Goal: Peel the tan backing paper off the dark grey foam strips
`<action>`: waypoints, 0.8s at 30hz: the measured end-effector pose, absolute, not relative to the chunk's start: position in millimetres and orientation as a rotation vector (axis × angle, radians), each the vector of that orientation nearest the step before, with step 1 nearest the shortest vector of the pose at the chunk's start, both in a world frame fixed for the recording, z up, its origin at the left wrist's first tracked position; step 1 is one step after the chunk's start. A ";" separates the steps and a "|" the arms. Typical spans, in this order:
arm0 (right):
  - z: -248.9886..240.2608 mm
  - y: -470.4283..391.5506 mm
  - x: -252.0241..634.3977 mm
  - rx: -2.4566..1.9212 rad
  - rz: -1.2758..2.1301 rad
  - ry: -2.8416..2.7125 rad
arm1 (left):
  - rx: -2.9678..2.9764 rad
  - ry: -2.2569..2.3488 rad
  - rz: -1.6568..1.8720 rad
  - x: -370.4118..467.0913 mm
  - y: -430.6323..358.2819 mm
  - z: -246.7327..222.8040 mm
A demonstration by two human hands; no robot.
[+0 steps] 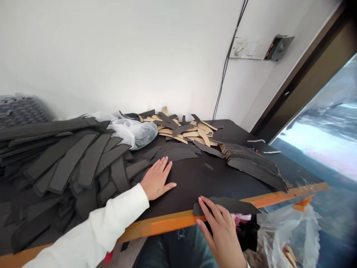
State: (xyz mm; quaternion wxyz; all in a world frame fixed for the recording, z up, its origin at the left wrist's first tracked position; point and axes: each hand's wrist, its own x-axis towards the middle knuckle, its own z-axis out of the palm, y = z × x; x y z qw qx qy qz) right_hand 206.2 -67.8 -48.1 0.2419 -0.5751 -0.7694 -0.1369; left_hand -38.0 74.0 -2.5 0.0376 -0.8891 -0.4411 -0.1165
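My left hand (pixel 156 179) lies palm down on the black table top, fingers stretched out and the thumb apart. Its fingertips reach the edge of some flat black curved strips (pixel 178 153), and it grips nothing. At the front edge, my right hand (pixel 223 232) pinches a black curved strip (pixel 237 205) between thumb and fingers. That strip lies along the orange edge, partly covered by my fingers. Left of my hands spreads a large heap of thick dark-grey pieces (pixel 90 160).
Tan and black strips (pixel 192 130) lie loosely by the wall, beside a clear plastic bag (pixel 136 130). A neat fanned stack of strips (pixel 253 165) stands at the right. Orange tape (pixel 164 224) lines the table edge; a plastic bag (pixel 290 230) hangs below it.
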 end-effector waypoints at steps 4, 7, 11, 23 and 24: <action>-51.8 -65.0 198.6 -1.558 -0.391 -2.048 | -2.614 -1.643 -0.324 -10.3 120.0 11.4; -54.2 -65.2 195.1 -1.543 -0.434 -2.000 | -2.572 -1.820 -0.282 12.4 158.1 15.1; -57.0 -65.7 196.9 -1.537 -0.444 -1.998 | -2.555 -1.972 -0.210 29.8 177.0 10.8; -54.7 -67.7 195.6 -1.520 -0.397 -1.997 | -2.692 -1.924 -0.173 35.4 72.1 4.4; -54.4 -68.5 196.8 -1.494 -0.396 -1.996 | -2.695 -1.903 -0.198 35.8 63.3 3.9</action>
